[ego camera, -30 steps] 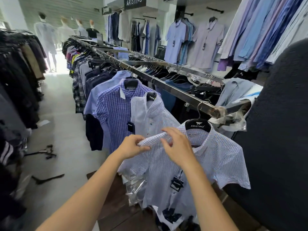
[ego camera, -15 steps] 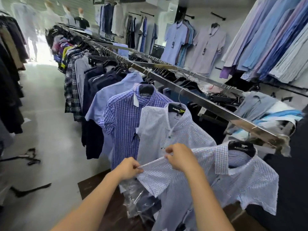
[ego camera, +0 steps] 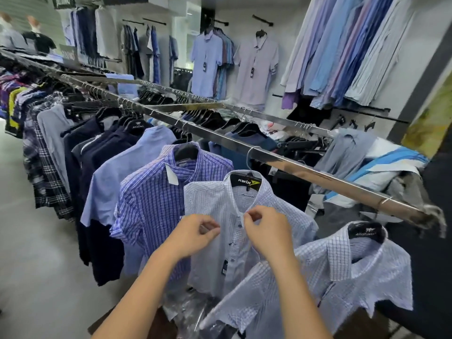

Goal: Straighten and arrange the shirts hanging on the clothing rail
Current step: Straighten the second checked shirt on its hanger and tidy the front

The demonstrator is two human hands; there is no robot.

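A long metal clothing rail [ego camera: 288, 165] runs from far left to near right, with shirts on black hangers. A white fine-checked shirt [ego camera: 276, 216] hangs near its end on a hanger marked KWIN. My left hand [ego camera: 193, 234] pinches the fabric left of its button placket. At the placket just below the collar, my right hand [ego camera: 266, 228] pinches the front edge. A light blue checked shirt [ego camera: 347, 267] hangs lower at the right, close to my right forearm. A blue-purple plaid shirt [ego camera: 156, 201] hangs to the left.
Dark and plaid shirts [ego camera: 49, 148] fill the rail further left. Folded clothes [ego camera: 381, 165] lie heaped behind the rail's end. Shirts hang on the back wall [ego camera: 256, 67]. Crumpled plastic wrap [ego camera: 186, 311] lies below the shirts. Grey floor [ego camera: 31, 253] stretches along the left.
My hands left the sleeve of the light blue checked shirt and moved left and up to the white checked shirt's front. The view swung left along the rail.
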